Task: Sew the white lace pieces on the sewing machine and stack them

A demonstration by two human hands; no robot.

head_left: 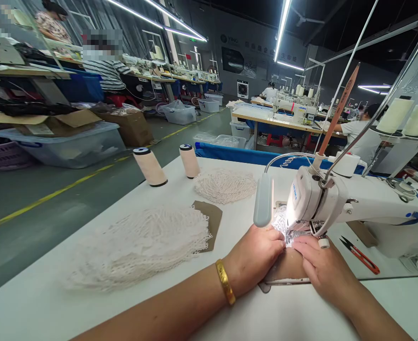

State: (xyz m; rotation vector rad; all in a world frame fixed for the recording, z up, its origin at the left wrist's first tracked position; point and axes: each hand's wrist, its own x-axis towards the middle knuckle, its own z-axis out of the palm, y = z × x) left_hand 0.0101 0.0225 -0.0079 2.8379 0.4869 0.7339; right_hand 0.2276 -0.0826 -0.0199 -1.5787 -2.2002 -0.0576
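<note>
White lace fabric (pixel 280 217) lies under the needle area of a white sewing machine (pixel 315 194), lit by its lamp (pixel 263 201). My left hand (pixel 256 255), with a gold bracelet at the wrist, presses its closed fingers on the lace just left of the presser foot. Close to the foot on the other side, my right hand (pixel 324 265) has its fingers stretched flat over the fabric edge. Fingertips of both hands partly cover the lace. Below them is a brown plate (pixel 289 267) on the machine bed.
Left of the machine lie a large stack of lace pieces (pixel 141 246) on brown card (pixel 214 225) and a smaller lace stack (pixel 226 184). Two thread cones (pixel 150 166) stand behind. Red-handled thread snips (pixel 360 255) lie at right. Other people work at machines beyond.
</note>
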